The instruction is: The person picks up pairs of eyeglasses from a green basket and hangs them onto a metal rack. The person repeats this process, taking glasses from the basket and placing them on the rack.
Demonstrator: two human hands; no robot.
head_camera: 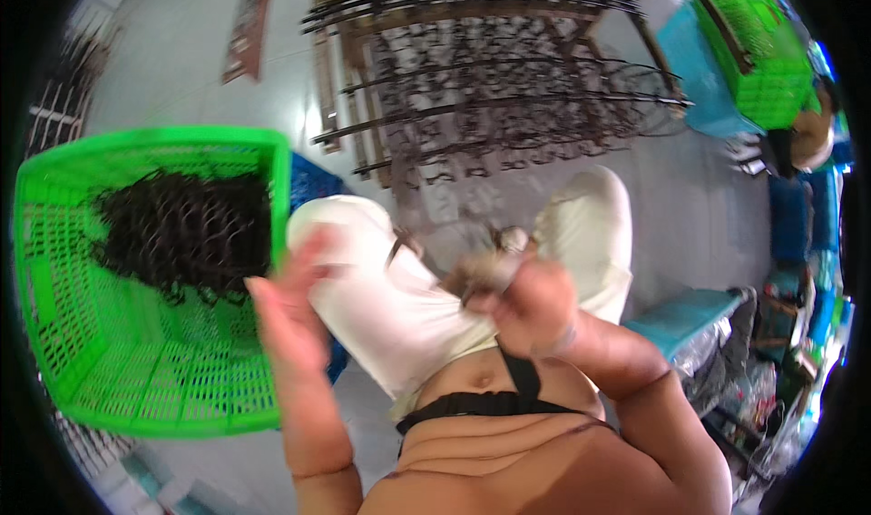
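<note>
My left hand (296, 311) is blurred, held beside the near rim of a green plastic basket (160, 416), its thumb spread from its fingers and nothing visible in it. Inside that basket lies a mass of dark curly strands (184, 232), which looks like hair. In front of my belly, my right hand (541, 304) is closed around a blurred brownish object (480, 273); motion smear hides what it is. This object sits above my lap, between the knees of my white trousers (381, 304).
Ahead stands a rack (476, 15) of dark rods with many curly strands hanging below. At upper right are a green basket (762, 52) and part of another person (813, 134). A teal seat-like surface (687, 314) and plastic bags (748, 392) lie to my right.
</note>
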